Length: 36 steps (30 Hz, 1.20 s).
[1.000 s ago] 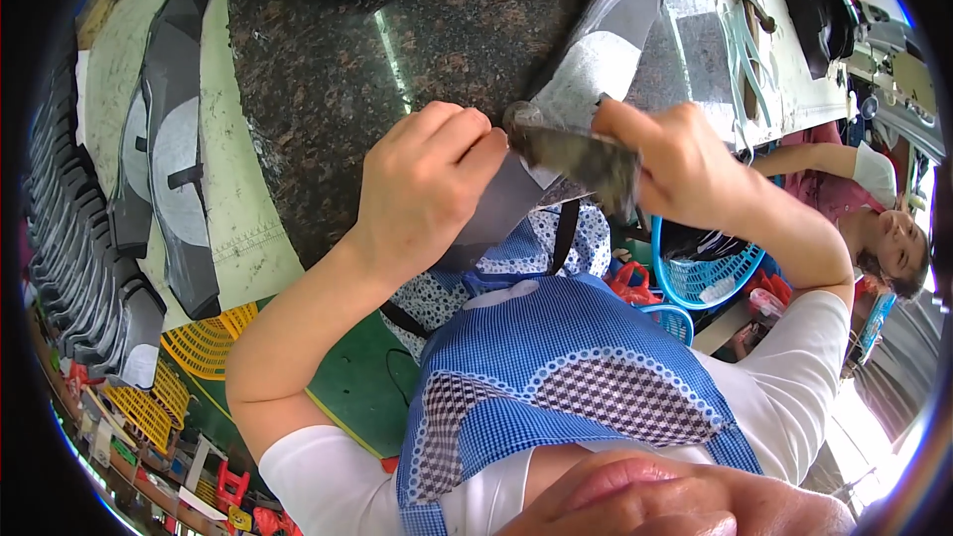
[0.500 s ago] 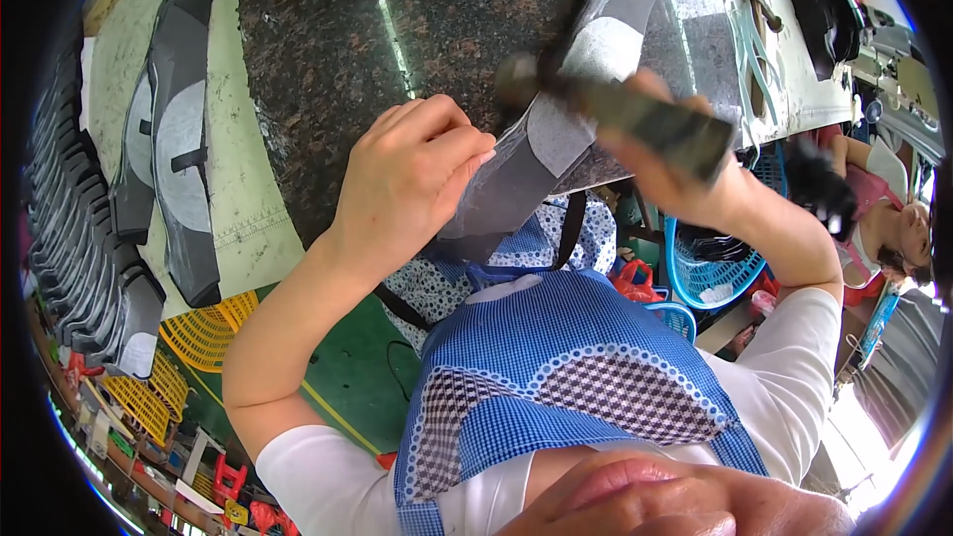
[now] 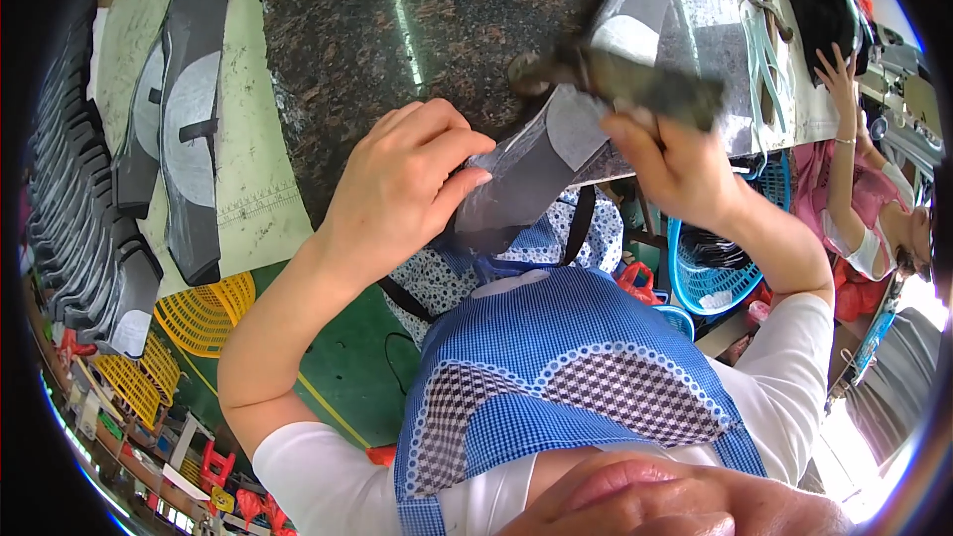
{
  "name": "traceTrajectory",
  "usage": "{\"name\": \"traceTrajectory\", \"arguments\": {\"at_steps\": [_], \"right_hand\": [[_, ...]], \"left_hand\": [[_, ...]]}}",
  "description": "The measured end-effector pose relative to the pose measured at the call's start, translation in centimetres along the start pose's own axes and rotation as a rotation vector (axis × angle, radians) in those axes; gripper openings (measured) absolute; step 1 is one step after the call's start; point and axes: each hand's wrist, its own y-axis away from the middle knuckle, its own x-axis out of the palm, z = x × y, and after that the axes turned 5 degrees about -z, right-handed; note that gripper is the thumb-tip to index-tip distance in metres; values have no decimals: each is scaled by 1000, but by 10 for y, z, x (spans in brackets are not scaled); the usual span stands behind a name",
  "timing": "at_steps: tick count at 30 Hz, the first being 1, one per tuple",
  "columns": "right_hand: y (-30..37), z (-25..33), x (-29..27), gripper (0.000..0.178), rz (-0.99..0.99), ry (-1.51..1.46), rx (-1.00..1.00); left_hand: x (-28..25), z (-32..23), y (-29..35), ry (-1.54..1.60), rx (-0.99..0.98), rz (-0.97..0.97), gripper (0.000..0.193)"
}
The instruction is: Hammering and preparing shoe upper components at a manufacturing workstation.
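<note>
My right hand is closed round the thick, wrapped handle of a hammer, which is blurred by motion. Its head, at the left end, hangs over the edge of a long dark grey sheet piece with pale rounded patches. That piece lies slantwise across a speckled stone slab, its near end past the slab's front edge. My left hand is beside the piece's left edge, thumb and forefinger parted and the other fingers curled. Whether the left fingertips touch the edge is hard to tell.
Two similar grey pieces lie on the pale board at left, beside a long row of stacked pieces. Yellow baskets stand below. At right are a blue basket, pale straps and another person with raised hands.
My left thumb and forefinger have come apart from a pinch. The hammer has shifted slightly rightward with my right hand. The person at right has raised a hand.
</note>
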Motion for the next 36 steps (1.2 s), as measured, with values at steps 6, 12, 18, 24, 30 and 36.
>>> {"name": "traceTrajectory", "arguments": {"at_steps": [6,12,18,24,30,36], "right_hand": [[-2,7,4,16,84,-56,2],[15,4,17,20,203,-16,-51],[13,4,23,18,157,-132,-174],[10,6,27,18,38,-141,-264],[7,-25,15,21,-219,-43,-157],[-3,-58,-10,34,-889,-611,319]], "left_hand": [[5,3,14,-73,7,-97,20],[7,-1,22,-90,-47,-155,16],[8,-5,25,-142,-26,-209,15],[12,-12,32,-194,-3,-222,14],[12,-12,26,-328,88,-196,16],[39,-42,-55,-382,68,-220,59]]}}
